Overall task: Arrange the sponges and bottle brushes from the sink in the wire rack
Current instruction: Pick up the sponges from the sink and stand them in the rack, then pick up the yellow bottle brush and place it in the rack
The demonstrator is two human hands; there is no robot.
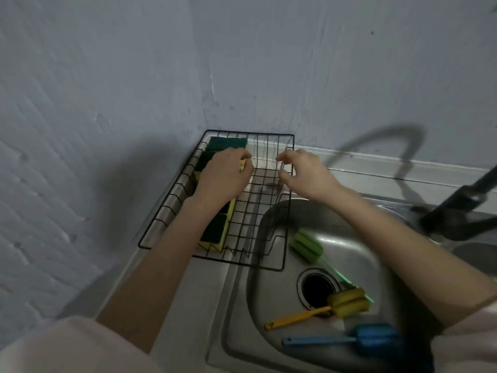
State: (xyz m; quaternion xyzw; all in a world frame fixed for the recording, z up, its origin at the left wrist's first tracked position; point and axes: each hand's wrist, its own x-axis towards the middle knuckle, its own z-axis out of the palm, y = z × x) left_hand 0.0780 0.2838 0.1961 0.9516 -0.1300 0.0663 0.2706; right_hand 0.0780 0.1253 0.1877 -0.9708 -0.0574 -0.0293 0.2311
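Steel sink (269, 305) holds green (306, 246), yellow (347, 302) and blue (373, 339) bottle brushes. Wire rack (287, 211) in corner holds sponges (215, 232), partly hidden by forearm. Left hand (226, 176) pinches a sponge edge; right hand (304, 173) half-curled at rack wire, grip unclear.

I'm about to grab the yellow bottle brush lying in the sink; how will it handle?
The yellow bottle brush probably feels light, with a thin, rigid-looking handle. Its ribbed foam head likely squashes easily and may hold water. On the curved steel sink it could slide toward the drain if nudged.
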